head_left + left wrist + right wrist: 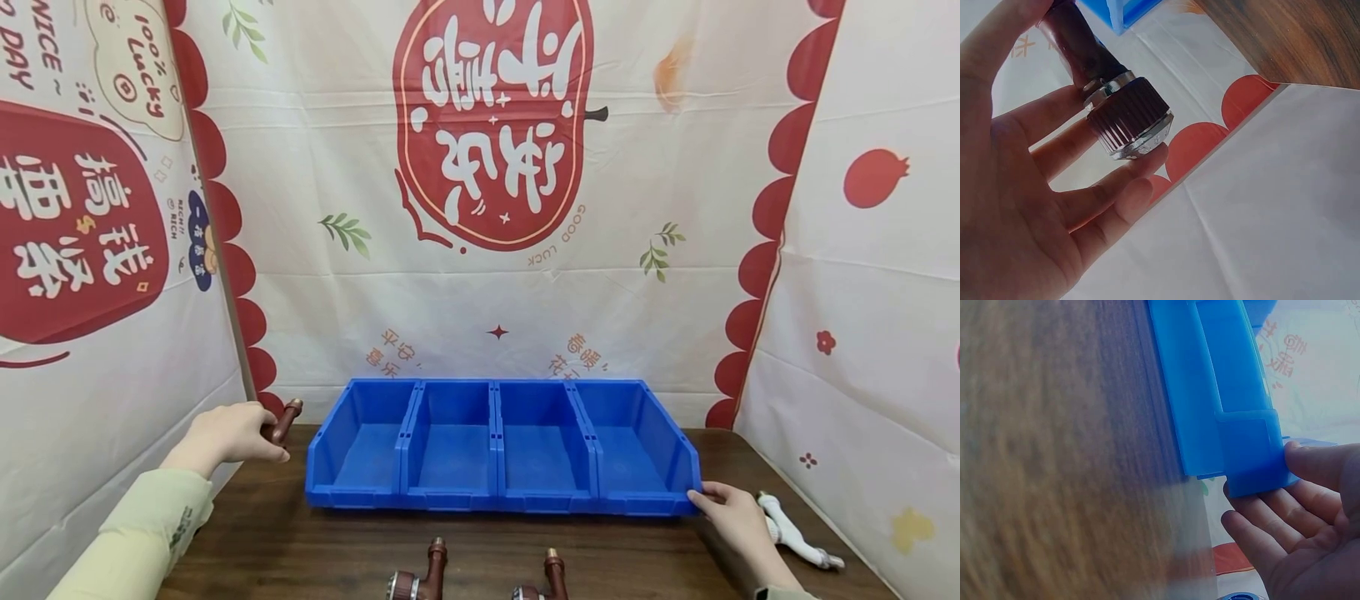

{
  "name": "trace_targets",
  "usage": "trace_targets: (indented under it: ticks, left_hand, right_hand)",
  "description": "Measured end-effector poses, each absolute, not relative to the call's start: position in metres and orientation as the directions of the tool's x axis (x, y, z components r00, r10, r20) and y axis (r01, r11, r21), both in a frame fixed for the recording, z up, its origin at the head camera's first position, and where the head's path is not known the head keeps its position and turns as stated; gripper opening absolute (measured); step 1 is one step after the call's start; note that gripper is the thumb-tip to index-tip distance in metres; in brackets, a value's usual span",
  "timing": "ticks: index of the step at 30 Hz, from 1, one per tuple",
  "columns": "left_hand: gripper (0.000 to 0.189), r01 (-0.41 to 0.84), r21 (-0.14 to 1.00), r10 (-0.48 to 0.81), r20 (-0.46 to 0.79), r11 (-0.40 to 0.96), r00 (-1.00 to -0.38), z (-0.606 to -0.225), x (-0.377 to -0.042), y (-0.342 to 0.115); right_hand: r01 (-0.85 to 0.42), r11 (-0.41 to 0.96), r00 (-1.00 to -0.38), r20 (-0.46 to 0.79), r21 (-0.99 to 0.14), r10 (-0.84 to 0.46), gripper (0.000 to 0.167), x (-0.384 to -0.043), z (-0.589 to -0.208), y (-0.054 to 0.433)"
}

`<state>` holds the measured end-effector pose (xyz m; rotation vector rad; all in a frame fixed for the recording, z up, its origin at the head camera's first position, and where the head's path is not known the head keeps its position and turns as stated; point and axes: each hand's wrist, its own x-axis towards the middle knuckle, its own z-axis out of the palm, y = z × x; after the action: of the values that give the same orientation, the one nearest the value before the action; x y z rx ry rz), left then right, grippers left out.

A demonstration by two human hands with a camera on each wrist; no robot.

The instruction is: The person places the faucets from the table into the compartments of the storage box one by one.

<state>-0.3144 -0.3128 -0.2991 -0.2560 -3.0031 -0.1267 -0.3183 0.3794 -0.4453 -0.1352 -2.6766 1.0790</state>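
Now, left hand (232, 433): left of the bins, pinching a brown pipe-shaped fitting with a ribbed, silver-banded knob (285, 423) by its slim stem, probably the easiest hold.
Right hand (735, 517): thumb and fingers pinch the near right corner of a blue plastic four-compartment bin row (498, 502), apparently steadying it.
Dark wooden table (300, 558): supports the bins; two similar brown fittings (433, 575) (555, 575) sit nearer, perhaps for easy reach.

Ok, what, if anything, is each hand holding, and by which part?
The left hand holds a brown fitting by its narrow tube, beside the ribbed collar. The right hand grips the blue bins at their front right corner.
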Motion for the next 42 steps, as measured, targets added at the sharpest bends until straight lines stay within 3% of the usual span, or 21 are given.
trace_targets:
  ticks: [19,42]
  left_hand:
    - [0.048,0.167,0.089,0.155,0.131,0.982,-0.979,-0.3,-0.314,-0.31]
    - [0.033,0.214,0.078,0.2,0.15,0.974,-0.968,-0.297,-0.322,-0.3]
  right_hand:
    - [-0.009,0.716,-0.964,0.196,-0.698,0.178,0.053,-0.317,-0.446,0.378]
    - [-0.015,0.692,-0.962,0.2,-0.722,0.187,0.051,-0.316,-0.447,0.378]
